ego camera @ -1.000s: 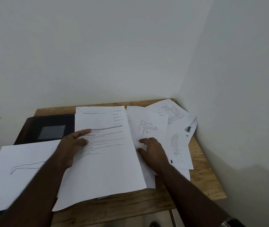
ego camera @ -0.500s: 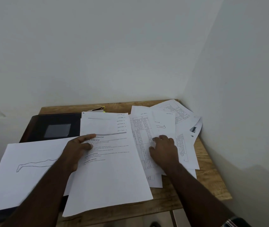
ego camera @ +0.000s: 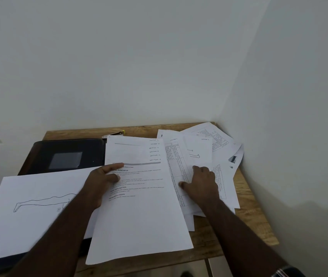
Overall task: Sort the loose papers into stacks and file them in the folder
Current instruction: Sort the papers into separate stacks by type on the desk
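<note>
Paper throughout: thin, light, limp, slick sheet on sheet; judged prone to sliding and creasing if dragged by one corner. Best taken at an edge, thumb under and fingers on top, or squared up between both palms before lifting.

Left hand (ego camera: 102, 181) flat on the text sheet (ego camera: 139, 196), fingers straight and spread, pressing, nothing gripped. Text sheet on top of the middle stack, long axis running away from the body with a slight tilt, heading at the far end toward the wall; near edge overhanging the front of the table (ego camera: 253, 216).

Right hand (ego camera: 201, 183) resting on the loose pile (ego camera: 217, 156) at the right, fingers extended and slightly bent over a table-printed sheet (ego camera: 176, 170); thumb against that sheet's left part. No pinch visible. Loose pile fanned, sheets at differing angles, reaching the corner by the wall.

Drawing sheet (ego camera: 31, 204) at left, landscape, long axis left to right, lying partly over the black folder (ego camera: 67, 154). Folder closed, flat, at the far left of the table.

Sorting judged under way; nothing filed yet.
</note>
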